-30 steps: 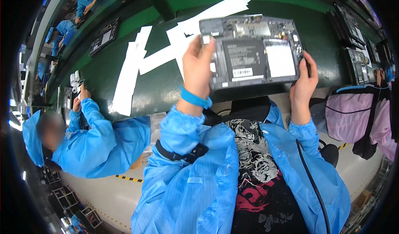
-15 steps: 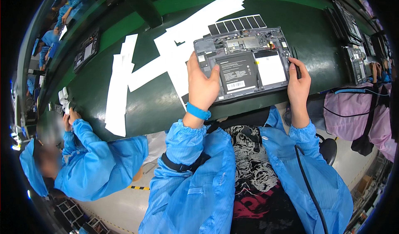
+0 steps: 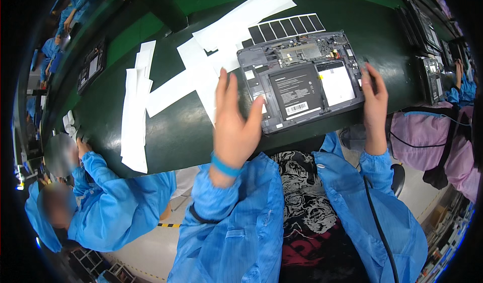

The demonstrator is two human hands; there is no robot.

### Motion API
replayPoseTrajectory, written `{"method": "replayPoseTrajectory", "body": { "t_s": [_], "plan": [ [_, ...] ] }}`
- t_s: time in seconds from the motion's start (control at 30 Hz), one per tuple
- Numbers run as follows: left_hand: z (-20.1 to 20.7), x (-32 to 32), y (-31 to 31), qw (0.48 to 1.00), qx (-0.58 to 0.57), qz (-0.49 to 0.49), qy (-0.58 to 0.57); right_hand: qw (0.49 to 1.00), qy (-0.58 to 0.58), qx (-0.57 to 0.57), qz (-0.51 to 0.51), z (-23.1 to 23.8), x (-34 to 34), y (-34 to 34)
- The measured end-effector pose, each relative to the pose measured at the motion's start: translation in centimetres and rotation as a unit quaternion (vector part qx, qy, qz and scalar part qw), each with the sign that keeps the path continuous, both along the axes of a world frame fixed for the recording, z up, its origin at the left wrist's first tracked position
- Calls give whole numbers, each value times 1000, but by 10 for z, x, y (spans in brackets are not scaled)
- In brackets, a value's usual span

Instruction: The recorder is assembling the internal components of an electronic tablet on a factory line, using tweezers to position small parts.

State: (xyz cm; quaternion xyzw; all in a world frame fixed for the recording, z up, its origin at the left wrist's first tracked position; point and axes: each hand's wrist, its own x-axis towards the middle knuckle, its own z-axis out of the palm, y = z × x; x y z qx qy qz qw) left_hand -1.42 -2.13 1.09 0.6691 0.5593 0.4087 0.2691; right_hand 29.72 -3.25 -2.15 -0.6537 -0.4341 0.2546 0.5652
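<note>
An opened laptop base (image 3: pixel 306 120) lies on the dark green table, its inside facing up. It shows a black battery (image 3: pixel 293 93), a white-covered rectangle (image 3: pixel 337 84) and a circuit board (image 3: pixel 302 53) along the far side. My left hand (image 3: pixel 235 122) is off the laptop's left edge, open with fingers spread. At the right edge, my right hand (image 3: pixel 375 94) has its fingers drawn together. A thin dark thing seems to be between them, too blurred to name. A sheet of black rectangular pads (image 3: pixel 287 28) lies just behind the laptop.
Long white paper strips (image 3: pixel 135 117) and more white sheets (image 3: pixel 241 19) cover the table's left and middle. Another opened device (image 3: pixel 92 66) lies far left; several more (image 3: pixel 431 77) stand at the right. A co-worker in blue (image 3: pixel 118 197) sits at left, and pink clothing (image 3: pixel 420 137) shows at right.
My left hand has let go of the laptop's left edge and moved back with fingers spread. The laptop sits slightly farther right, turned a little. My right hand has shifted right.
</note>
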Motion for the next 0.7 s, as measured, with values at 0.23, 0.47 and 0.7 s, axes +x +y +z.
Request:
{"method": "replayPoseTrajectory", "body": {
  "t_s": [0.23,0.47,0.7],
  "plan": [
    [-30,-66,-37,983,23,-16,182,979,46,123,157,67,-34,5],
    [-38,-94,-53,963,-10,2,269,891,92,-129,425,74,-190,0],
    [-33,-127,-71,967,-20,-35,251,914,-6,-17,404,21,-247,-26]
  ]
}}
